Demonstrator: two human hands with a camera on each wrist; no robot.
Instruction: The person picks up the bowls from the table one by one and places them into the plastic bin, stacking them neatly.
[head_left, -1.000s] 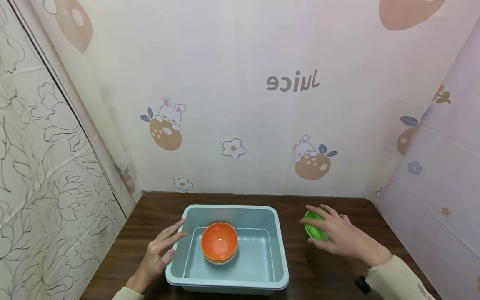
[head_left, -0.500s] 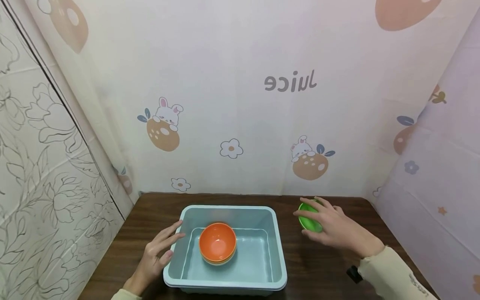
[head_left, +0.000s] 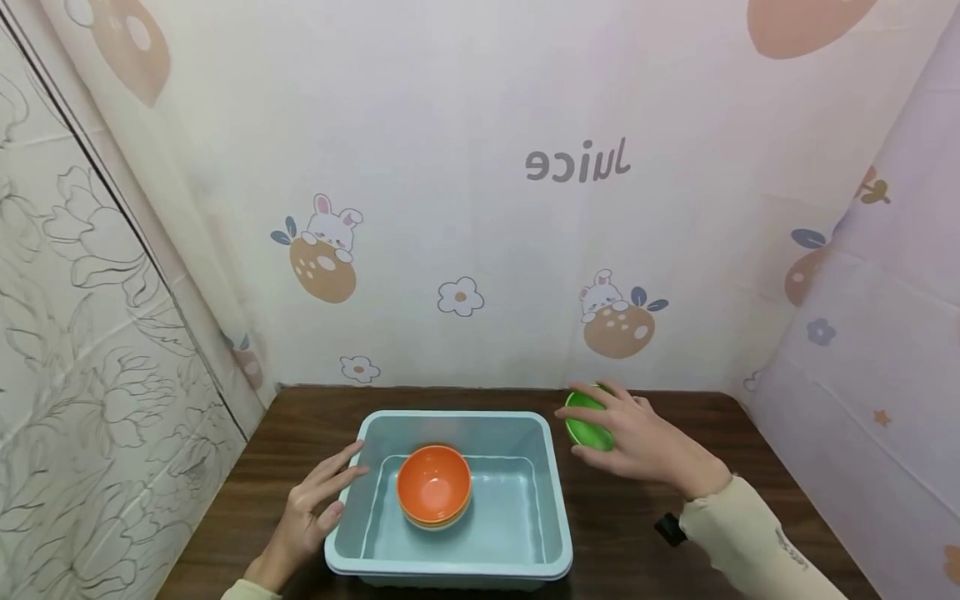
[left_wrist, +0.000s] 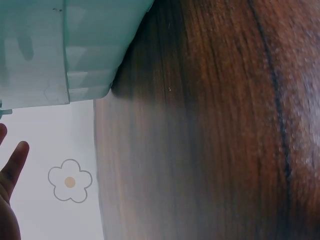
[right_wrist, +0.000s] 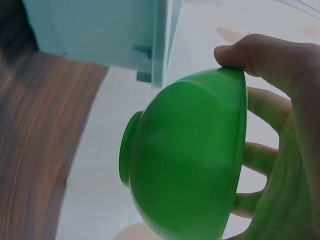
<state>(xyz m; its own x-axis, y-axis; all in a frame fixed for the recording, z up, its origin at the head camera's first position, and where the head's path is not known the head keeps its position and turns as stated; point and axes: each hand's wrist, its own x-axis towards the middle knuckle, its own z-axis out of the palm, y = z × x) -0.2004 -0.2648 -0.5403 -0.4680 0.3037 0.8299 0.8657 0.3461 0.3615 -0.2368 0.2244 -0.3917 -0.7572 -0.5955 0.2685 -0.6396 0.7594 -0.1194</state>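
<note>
A green bowl (head_left: 588, 425) is held by my right hand (head_left: 633, 437), tilted above the table just right of the basin. In the right wrist view the thumb and fingers grip the rim of the green bowl (right_wrist: 187, 155), its foot pointing away from the palm. An orange bowl (head_left: 435, 483) sits inside the light blue basin (head_left: 502, 569), stacked on at least one other bowl whose pale edge shows below. My left hand (head_left: 311, 504) is at the basin's left rim with fingers extended; whether they touch it is hard to tell. Only its fingertips show in the left wrist view.
The dark wooden table (head_left: 622, 542) extends on both sides of the basin. A patterned cloth (head_left: 480, 208) hangs along its back edge, and more cloth covers the left and right sides. A small black object (head_left: 670, 528) is beneath the right sleeve.
My right hand has carried the green bowl leftward and slightly up, closer to the basin. The left hand, basin and orange bowl hold their places; the head view shifts slightly.
</note>
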